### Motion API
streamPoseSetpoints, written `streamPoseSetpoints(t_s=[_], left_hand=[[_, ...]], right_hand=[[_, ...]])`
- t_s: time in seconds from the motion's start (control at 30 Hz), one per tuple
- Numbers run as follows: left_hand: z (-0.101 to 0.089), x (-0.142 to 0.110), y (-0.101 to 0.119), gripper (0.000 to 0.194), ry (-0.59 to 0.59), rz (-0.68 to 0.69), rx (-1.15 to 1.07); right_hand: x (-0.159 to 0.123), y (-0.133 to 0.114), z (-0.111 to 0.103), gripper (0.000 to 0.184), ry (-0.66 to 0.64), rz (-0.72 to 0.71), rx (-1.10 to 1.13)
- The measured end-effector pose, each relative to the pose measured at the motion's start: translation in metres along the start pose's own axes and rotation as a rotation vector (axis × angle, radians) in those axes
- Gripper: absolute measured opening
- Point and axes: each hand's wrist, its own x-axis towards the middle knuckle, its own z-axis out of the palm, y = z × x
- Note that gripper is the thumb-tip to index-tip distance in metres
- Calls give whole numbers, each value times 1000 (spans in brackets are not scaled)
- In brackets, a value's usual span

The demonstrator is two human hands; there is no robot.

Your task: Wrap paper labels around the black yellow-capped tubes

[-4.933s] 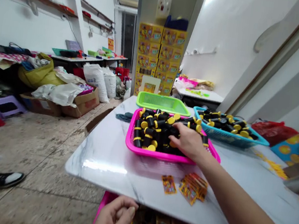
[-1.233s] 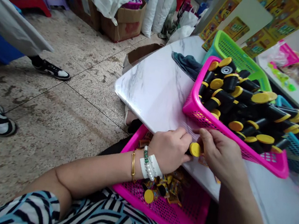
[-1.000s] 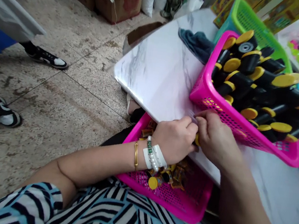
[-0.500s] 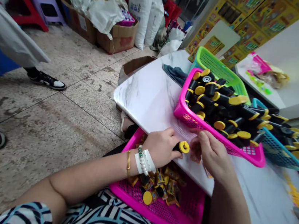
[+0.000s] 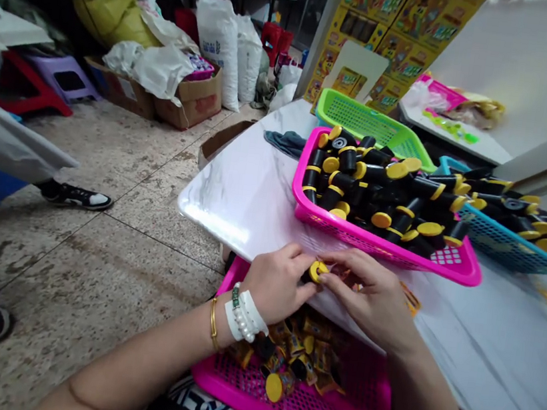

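My left hand point(image 5: 276, 283) is closed around a small black canister point(image 5: 317, 271), with its slotted yellow end facing right. The thumb and fingertips of my right hand point(image 5: 372, 295) are pinched against that yellow end. Reddish, shiny film shows under the right fingers; whether they grip it I cannot tell. An orange printed wrapper point(image 5: 411, 300) sticks out beyond the right hand, over the tabletop. Under both hands sits a pink basket point(image 5: 228, 394), holding several canisters in printed wrappers point(image 5: 280, 386) with yellow ends.
On the marbled table point(image 5: 235, 193), a pink basket point(image 5: 383, 246) heaped with black canisters stands ahead. Beyond are a green basket point(image 5: 375, 121), a blue basket point(image 5: 509, 253) of canisters and a dark cloth point(image 5: 284, 141). Yellow printed boxes point(image 5: 418, 22) rise behind. A person's leg point(image 5: 10, 137) is at left.
My right hand has moved left to the canister, and its fingertips now touch the yellow end. My left hand still holds the canister. The view has tilted up and shifted right.
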Motion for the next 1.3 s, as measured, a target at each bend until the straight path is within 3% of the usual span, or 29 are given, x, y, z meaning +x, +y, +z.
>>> streamPoseSetpoints(t_s=[0.17,0.3,0.43,0.57,0.67,0.8,0.9,1.0,1.1,1.3], left_hand=[[1,2,-1,17,6,26,-51],[4,1,1,24,30,44,-119],[6,2,3,28,24,79,-175],[2,3,9,24,54,94,-215],[-8,1,14,25,69,110,-214],[-20,-4,14,28,87,170,-231],[-16,-8,11,27,32,181,-295],[-5,-11,9,28,-26,186,-320],[4,-10,10,29,-57,219,-311],[4,-2,9,30,-104,212,-296]], right_hand=[[-2,5,13,18,83,53,73],[-7,6,23,21,161,162,115],[-3,5,19,27,149,257,203],[-4,-2,14,36,81,407,477],[-25,-6,15,40,86,519,693],[-74,1,12,36,215,597,737],[-106,10,6,33,298,697,720],[-118,13,2,32,352,740,728],[-106,8,1,36,286,678,780],[-41,2,-5,41,159,501,677]])
